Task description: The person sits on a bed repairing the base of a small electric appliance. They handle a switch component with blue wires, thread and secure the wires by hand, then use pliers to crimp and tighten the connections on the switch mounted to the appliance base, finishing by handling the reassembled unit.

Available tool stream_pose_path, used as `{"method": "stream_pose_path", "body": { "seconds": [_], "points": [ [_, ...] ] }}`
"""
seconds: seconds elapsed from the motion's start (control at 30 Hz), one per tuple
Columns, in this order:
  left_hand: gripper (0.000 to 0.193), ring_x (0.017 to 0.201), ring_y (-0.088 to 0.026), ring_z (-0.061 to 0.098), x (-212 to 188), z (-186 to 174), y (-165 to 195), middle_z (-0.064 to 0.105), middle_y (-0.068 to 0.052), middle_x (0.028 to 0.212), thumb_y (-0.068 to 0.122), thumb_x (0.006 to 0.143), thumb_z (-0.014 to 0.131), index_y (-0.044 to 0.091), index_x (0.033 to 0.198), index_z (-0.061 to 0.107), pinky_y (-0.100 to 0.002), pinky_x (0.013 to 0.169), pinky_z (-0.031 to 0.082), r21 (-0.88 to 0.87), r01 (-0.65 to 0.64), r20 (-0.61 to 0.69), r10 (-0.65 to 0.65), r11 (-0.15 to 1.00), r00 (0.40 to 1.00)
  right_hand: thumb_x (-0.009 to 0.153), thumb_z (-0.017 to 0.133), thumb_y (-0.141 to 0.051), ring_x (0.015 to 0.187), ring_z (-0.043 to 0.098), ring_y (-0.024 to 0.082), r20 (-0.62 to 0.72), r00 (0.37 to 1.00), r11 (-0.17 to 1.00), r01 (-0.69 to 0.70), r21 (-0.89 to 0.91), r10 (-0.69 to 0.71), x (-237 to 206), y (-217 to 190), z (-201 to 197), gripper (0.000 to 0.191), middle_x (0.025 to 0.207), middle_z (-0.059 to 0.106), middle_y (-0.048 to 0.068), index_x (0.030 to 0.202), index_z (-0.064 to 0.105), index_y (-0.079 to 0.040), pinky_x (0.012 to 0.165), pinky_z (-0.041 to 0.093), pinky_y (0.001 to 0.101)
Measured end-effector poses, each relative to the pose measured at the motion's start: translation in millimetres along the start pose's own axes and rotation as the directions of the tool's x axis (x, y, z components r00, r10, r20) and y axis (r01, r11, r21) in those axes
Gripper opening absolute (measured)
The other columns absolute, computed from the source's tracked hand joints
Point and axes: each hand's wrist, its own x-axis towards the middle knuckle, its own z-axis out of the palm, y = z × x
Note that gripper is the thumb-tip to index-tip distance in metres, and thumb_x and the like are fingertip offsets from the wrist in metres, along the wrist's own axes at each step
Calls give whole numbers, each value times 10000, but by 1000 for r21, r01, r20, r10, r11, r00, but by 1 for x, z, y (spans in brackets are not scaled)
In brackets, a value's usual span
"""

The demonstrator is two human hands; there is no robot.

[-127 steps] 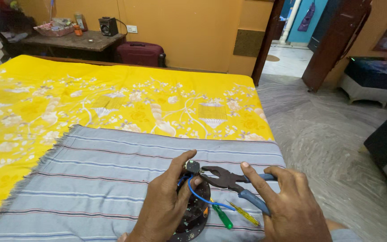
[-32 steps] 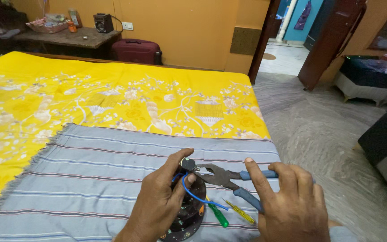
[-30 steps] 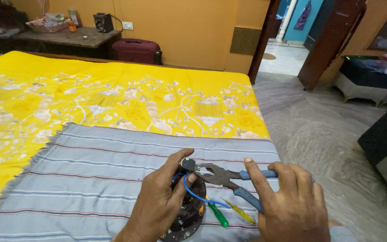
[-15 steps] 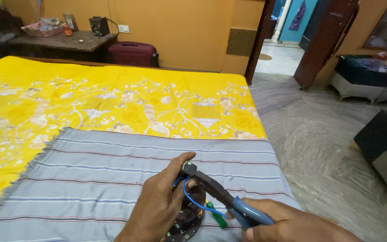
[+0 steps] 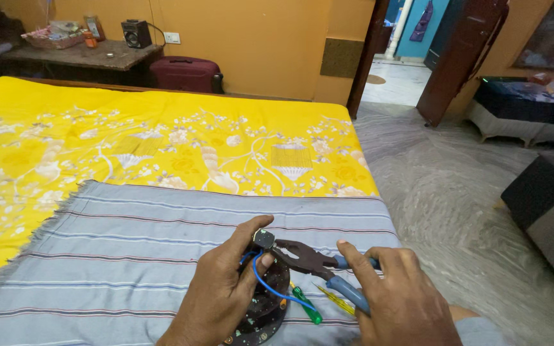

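Head view is showing a grey striped cloth (image 5: 129, 256) lying over a yellow flowered bedspread (image 5: 161, 141); at six o'clock the left hand (image 5: 216, 298) is wrapping closed around a dark round disc part (image 5: 267, 307), while the right hand (image 5: 402, 301) is clenching blue-handled pliers (image 5: 318, 266), their long axis running toward ten o'clock, nose meeting a small metal piece (image 5: 264, 239) beside a blue wire (image 5: 274, 291); no containers are lying nearby

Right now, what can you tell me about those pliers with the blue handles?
The pliers have dark, rusty-looking metal jaws and light blue handles that look plastic-coated. They lie nearly level above the striped grey cloth, jaws pointing left toward a small grey part pinched by the left hand. The right hand wraps the handles. A blue wire loops just below the jaws; whether they grip anything is unclear.
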Motion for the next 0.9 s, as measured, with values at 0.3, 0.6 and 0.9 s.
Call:
{"method": "stream_pose_path", "body": {
  "seconds": [0.3, 0.6, 0.9],
  "points": [
    [446, 728, -225, 694, -1, -3, 4, 726, -117, 825, 147, 914, 670, 141, 1353, 587, -323, 720, 558, 23, 46, 17, -47, 999, 999, 704, 775, -227, 1185, 572, 231, 15, 1000, 1000, 4, 16, -4, -3, 3, 6, 845, 1174, 610, 41, 1506, 523, -306, 1010, 497, 405],
    [439, 709, -193, 656, 0, -2, 3, 703, -105, 788, 156, 921, 671, 138, 1353, 591, -309, 717, 557, -4, 63, 27, -62, 998, 998, 874, 680, -237, 1135, 623, 312, 433, 852, 763, -65, 644, -293, 5, 26, 10, 546, 1185, 638, 169, 1380, 561, -67, 1028, 501, 398],
    [470, 733, -179, 689, 0, -2, -1, 724, -102, 817, 150, 915, 667, 133, 1377, 584, -311, 727, 567, -24, 70, 39, -69, 997, 997, 660, 787, -207, 1209, 537, 273, 56, 994, 987, 84, 140, -93, -7, 7, 23, 975, 1196, 591, 76, 1561, 418, -258, 1007, 482, 420]
  ]
}}
